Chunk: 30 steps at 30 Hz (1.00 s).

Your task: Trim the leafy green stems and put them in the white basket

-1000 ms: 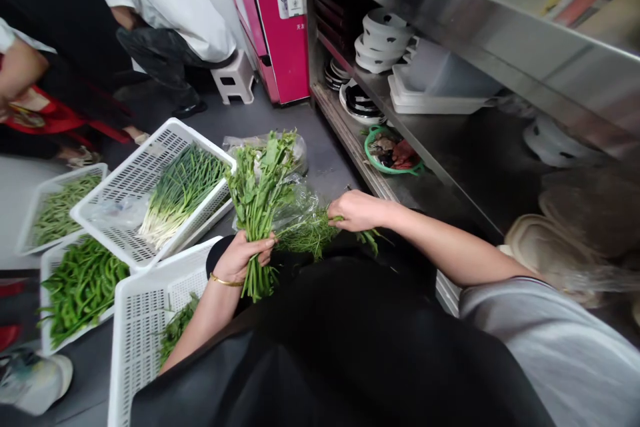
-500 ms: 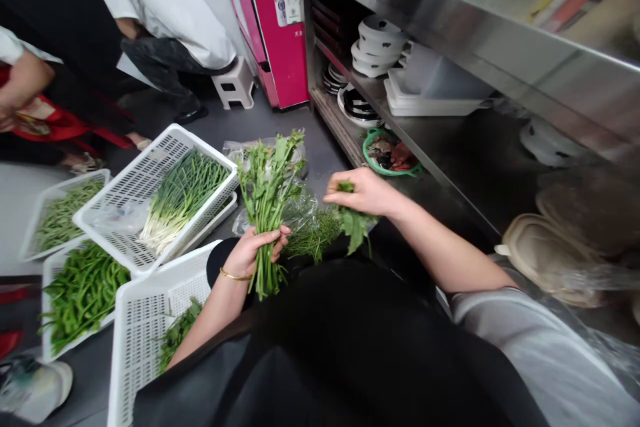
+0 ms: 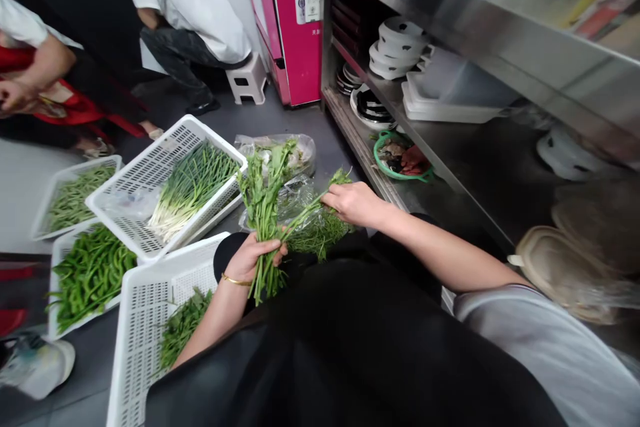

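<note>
A bunch of leafy green stems (image 3: 265, 203), celery-like, stands upright in my left hand (image 3: 255, 255), whose fingers wrap round the lower stems. My right hand (image 3: 354, 203) pinches the upper part of one leafy stem (image 3: 305, 213), which slants out from the bunch to the right. Below my hands lie loose green trimmings (image 3: 320, 233) beside a crumpled clear plastic bag (image 3: 295, 197). Under my left forearm, a white crate (image 3: 143, 320) holds more leafy greens (image 3: 185, 323).
White baskets at left hold scallions (image 3: 195, 180), green peppers (image 3: 95, 267) and green beans (image 3: 80, 193). A steel shelf (image 3: 450, 160) with dishes runs along the right; a green colander (image 3: 400, 175) sits beneath it. Two people (image 3: 185, 7) are at the upper left, near a stool (image 3: 247, 80).
My right hand held a torn leafy piece apart from the bunch; now it grips a stem still reaching into my left hand. The view has shifted slightly left.
</note>
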### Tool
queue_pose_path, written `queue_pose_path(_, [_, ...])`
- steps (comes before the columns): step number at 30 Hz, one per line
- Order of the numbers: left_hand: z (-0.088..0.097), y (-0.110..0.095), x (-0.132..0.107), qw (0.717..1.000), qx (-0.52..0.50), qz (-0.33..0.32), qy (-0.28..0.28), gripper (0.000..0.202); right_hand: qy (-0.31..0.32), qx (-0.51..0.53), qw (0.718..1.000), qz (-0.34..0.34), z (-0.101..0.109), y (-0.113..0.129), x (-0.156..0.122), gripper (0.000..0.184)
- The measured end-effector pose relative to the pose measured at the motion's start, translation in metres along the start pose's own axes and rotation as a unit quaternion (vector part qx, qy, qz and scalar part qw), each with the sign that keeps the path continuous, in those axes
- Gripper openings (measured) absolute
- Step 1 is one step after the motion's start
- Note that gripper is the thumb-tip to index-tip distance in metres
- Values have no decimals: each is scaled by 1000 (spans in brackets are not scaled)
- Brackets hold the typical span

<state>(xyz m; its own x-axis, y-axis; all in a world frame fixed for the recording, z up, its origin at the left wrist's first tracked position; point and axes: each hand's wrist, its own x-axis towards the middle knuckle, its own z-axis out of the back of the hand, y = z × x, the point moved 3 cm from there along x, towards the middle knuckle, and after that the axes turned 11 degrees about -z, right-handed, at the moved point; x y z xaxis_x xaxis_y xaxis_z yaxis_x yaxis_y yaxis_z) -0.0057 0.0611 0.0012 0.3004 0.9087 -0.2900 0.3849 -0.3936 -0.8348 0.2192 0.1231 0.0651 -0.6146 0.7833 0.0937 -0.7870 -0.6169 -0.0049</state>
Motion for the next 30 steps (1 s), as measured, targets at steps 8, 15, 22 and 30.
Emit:
queue_pose_path(8, [3,0,4,997,63,-35,-31,29,-98,116,984,-96,38,-25,-29,27])
queue_pose_path(15, [-8,-6,0,994,105,-41,-10,34,11,-30,999,-19,33,-17,-3,21])
queue_pose_path(22, [-6,0,-6,987,154,19,51,40,134,75,986,69,13,-15,-3,25])
queue_pose_path(30, [3,9,11,982,187,8,-11,23,13,512,837,-193,-1,-73,-21,34])
